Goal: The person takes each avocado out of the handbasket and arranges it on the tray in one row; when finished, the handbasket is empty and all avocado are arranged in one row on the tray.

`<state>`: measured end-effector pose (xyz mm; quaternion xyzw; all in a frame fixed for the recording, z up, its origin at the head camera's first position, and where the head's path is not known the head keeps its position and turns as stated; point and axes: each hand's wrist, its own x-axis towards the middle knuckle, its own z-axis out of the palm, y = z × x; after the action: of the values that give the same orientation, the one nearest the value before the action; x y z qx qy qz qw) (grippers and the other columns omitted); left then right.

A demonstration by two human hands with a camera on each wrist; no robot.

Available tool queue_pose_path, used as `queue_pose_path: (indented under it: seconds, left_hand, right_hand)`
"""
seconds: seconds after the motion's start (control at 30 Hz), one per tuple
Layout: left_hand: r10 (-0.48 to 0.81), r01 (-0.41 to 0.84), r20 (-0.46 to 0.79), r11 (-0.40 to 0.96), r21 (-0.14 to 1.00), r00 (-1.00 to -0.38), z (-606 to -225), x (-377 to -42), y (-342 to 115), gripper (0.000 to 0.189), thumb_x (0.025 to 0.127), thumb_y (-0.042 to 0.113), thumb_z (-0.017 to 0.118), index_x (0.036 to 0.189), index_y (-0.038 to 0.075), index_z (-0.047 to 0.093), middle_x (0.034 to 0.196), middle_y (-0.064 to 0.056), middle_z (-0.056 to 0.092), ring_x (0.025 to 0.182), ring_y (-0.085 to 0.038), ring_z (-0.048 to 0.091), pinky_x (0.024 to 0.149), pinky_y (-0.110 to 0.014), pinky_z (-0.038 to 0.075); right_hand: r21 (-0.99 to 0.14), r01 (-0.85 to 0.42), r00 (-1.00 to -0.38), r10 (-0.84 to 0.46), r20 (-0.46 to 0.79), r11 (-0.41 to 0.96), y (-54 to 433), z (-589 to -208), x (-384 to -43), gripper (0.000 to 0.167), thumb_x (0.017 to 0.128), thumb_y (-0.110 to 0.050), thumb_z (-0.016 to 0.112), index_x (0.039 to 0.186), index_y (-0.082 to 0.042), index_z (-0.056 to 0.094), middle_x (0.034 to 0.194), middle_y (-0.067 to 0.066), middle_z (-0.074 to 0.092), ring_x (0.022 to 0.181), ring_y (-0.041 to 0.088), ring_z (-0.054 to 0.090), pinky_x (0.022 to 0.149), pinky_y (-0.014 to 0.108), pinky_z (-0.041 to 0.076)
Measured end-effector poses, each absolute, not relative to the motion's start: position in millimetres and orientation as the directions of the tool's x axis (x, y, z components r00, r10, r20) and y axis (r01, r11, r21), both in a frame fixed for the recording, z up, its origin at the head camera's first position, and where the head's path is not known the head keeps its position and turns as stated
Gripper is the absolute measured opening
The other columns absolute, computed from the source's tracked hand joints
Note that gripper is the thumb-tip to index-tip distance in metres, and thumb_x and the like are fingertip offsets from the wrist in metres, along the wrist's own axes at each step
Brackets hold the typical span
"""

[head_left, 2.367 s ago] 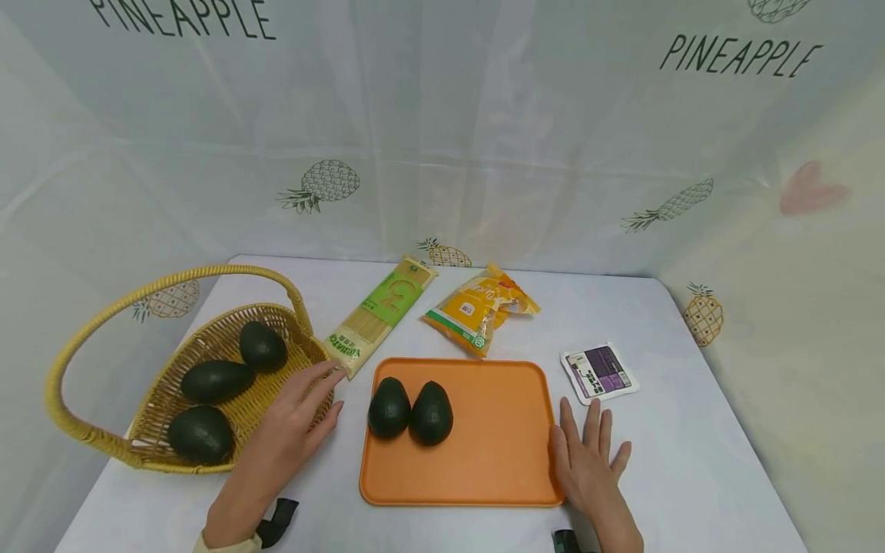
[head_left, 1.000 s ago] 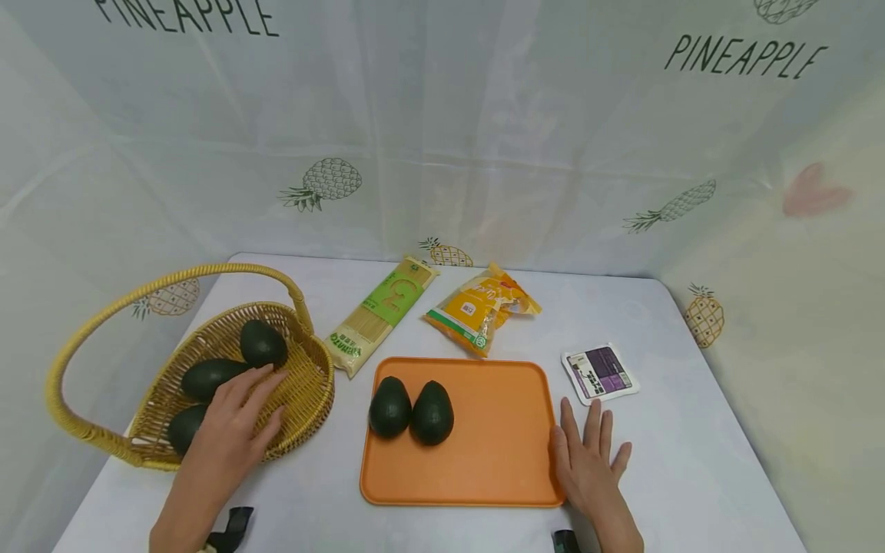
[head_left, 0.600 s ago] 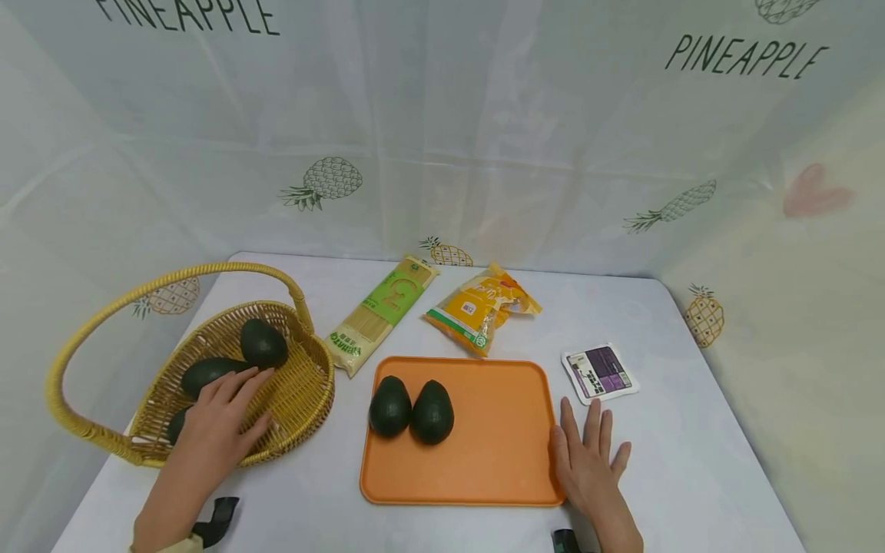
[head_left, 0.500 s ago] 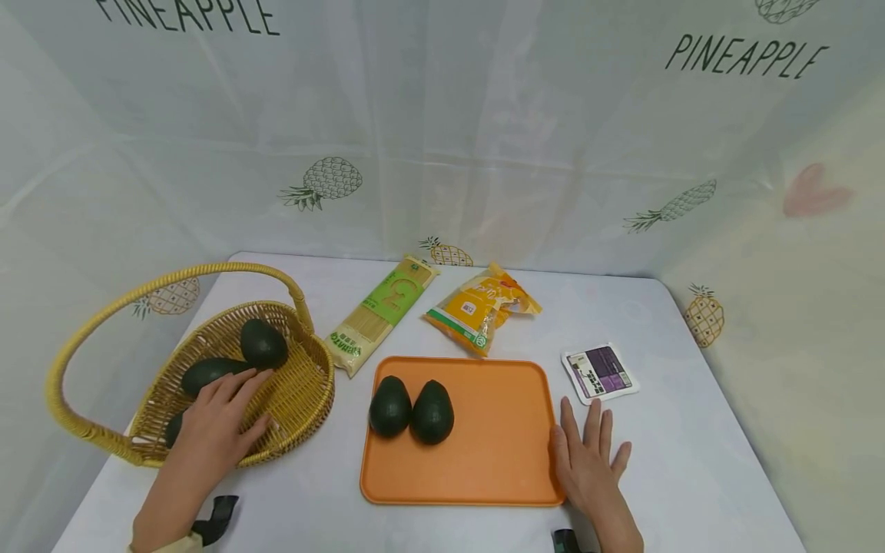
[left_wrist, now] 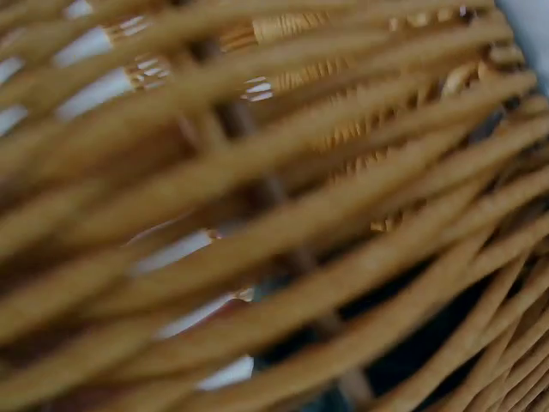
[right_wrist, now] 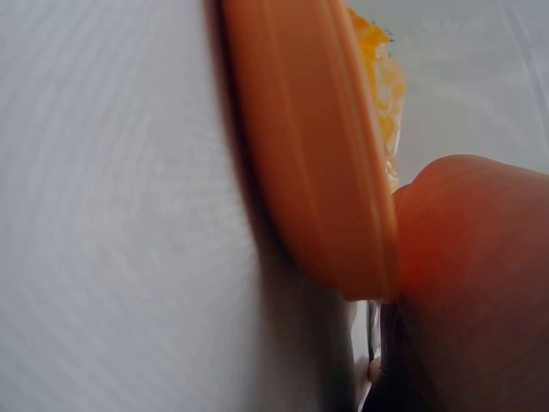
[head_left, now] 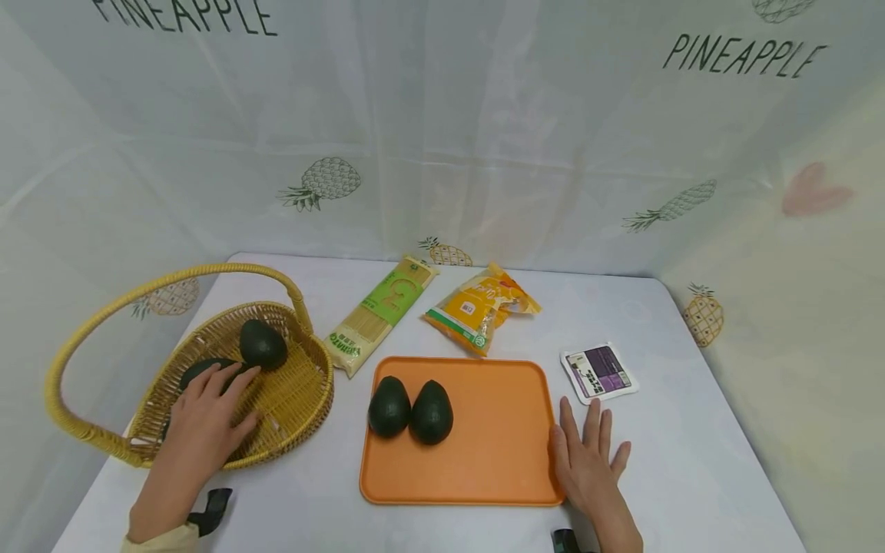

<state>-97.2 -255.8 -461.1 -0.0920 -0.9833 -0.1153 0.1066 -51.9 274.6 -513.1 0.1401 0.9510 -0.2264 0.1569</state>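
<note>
My left hand (head_left: pixel 200 426) reaches palm down into the yellow wicker basket (head_left: pixel 314 411), fingers slightly bent and thumb apart. It covers most of the front avocado, and its fingertips lie over the middle avocado (head_left: pixel 200 369). A third avocado (head_left: pixel 263 344) sits behind them. Basket weave (left_wrist: pixel 283 206) fills the left wrist view, with dark green showing through gaps. Two avocados (head_left: pixel 389 407) stand side by side on the orange tray (head_left: pixel 498 430). Against the tray's right edge rests my right hand (head_left: pixel 588 465), fingers spread; the right wrist view shows it touching the tray rim (right_wrist: pixel 317 154).
Behind the tray lie a green noodle packet (head_left: pixel 376 315) and a yellow food bag (head_left: pixel 480 307). A small white and purple packet (head_left: pixel 600 373) is just beyond my right hand. The basket's tall handle (head_left: pixel 173 276) arches over its left side. A printed curtain (head_left: pixel 442 115) hangs behind the table.
My left hand has moved left from the basket's right rim into the basket, over the front and middle avocados. The right hand, the tray and its two avocados have stayed put.
</note>
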Motion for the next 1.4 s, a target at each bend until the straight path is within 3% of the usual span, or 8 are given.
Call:
queue_pose_path:
  seconds: [0.3, 0.5, 0.83, 1.03, 1.17, 1.4]
  left_hand:
    - [0.124, 0.178, 0.226, 0.955, 0.237, -0.966, -467.8, -105.0, -265.8, 0.07, 0.081, 0.007, 0.09, 0.143, 0.002, 0.058, 0.146, -0.036, 0.049, 0.143, -0.062, 0.033, 0.085, -0.093, 0.039]
    - [0.118, 0.191, 0.274, 0.948, 0.256, -0.954, -470.0, -108.7, -267.0, 0.065, 0.079, 0.002, 0.089, 0.138, 0.0, 0.062, 0.141, -0.035, 0.051, 0.141, -0.064, 0.035, 0.081, -0.092, 0.041]
    - [0.062, 0.145, 0.265, 0.941, 0.305, -0.962, -470.2, -111.8, -265.5, 0.059, 0.081, 0.001, 0.087, 0.134, -0.003, 0.061, 0.138, -0.037, 0.044, 0.132, -0.066, 0.035, 0.073, -0.085, 0.041]
    - [-0.017, 0.074, 0.262, 0.94, 0.333, -0.965, -472.0, -112.8, -265.4, 0.056, 0.08, -0.001, 0.088, 0.128, -0.01, 0.06, 0.14, -0.043, 0.038, 0.132, -0.07, 0.033, 0.086, -0.085, 0.039]
    - [-0.021, 0.093, 0.329, 0.94, 0.329, -0.944, -474.0, -112.5, -266.3, 0.056, 0.078, -0.002, 0.089, 0.125, -0.009, 0.061, 0.137, -0.043, 0.041, 0.129, -0.07, 0.035, 0.095, -0.084, 0.035]
    - [-0.043, 0.067, 0.36, 0.956, 0.287, -0.932, -475.5, -110.6, -266.9, 0.055, 0.077, 0.001, 0.091, 0.126, -0.003, 0.066, 0.136, -0.033, 0.051, 0.125, -0.066, 0.041, 0.084, -0.088, 0.037]
  right_hand:
    - [-0.385, 0.335, -0.913, 0.195, -0.358, 0.86, 274.8, -514.7, -52.3, 0.071, 0.115, -0.052, 0.023, 0.173, -0.016, 0.007, 0.173, 0.022, -0.033, 0.16, 0.049, -0.033, 0.115, 0.078, -0.031]
    - [-0.386, 0.335, -0.913, 0.195, -0.359, 0.86, 275.2, -513.5, -51.8, 0.071, 0.115, -0.052, 0.023, 0.173, -0.016, 0.006, 0.173, 0.021, -0.034, 0.16, 0.048, -0.033, 0.115, 0.079, -0.031]
    - [-0.385, 0.335, -0.912, 0.193, -0.362, 0.86, 275.1, -512.6, -51.4, 0.07, 0.115, -0.052, 0.023, 0.173, -0.016, 0.006, 0.173, 0.021, -0.034, 0.16, 0.048, -0.033, 0.114, 0.078, -0.032]
    - [-0.387, 0.336, -0.912, 0.194, -0.362, 0.858, 274.5, -512.7, -51.4, 0.07, 0.115, -0.051, 0.023, 0.173, -0.016, 0.007, 0.173, 0.021, -0.033, 0.16, 0.048, -0.033, 0.115, 0.078, -0.032]
    - [-0.387, 0.335, -0.913, 0.195, -0.358, 0.859, 274.7, -513.3, -51.3, 0.07, 0.115, -0.051, 0.023, 0.173, -0.015, 0.007, 0.173, 0.022, -0.033, 0.16, 0.048, -0.033, 0.115, 0.078, -0.032]
    - [-0.386, 0.336, -0.913, 0.197, -0.356, 0.859, 274.8, -514.0, -51.8, 0.071, 0.115, -0.052, 0.023, 0.173, -0.015, 0.007, 0.173, 0.022, -0.032, 0.16, 0.049, -0.033, 0.115, 0.078, -0.032]
